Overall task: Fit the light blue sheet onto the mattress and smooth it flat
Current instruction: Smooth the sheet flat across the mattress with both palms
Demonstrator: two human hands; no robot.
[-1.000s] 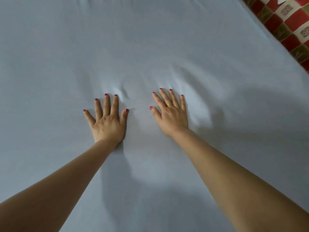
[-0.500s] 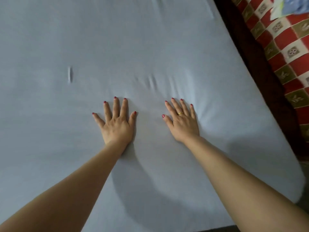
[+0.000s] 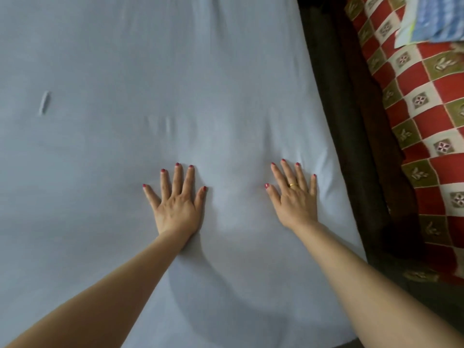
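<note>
The light blue sheet covers the mattress and fills most of the view. My left hand lies palm down on it near the middle, fingers spread. My right hand, with a gold ring, presses flat on the sheet close to the mattress's right edge. Small creases fan out around my right fingertips, and faint ones sit above my left hand. A short raised wrinkle stands at the far left. Both forearms reach in from the bottom.
A dark gap runs along the mattress's right side. Beyond it lies a red, white and olive checked cloth, with a blue and white item on it at the top right.
Both hands have slid to the right across the sheet, and they have spread further apart. The view has shifted, showing more of the mattress's right edge and the checked cloth.
</note>
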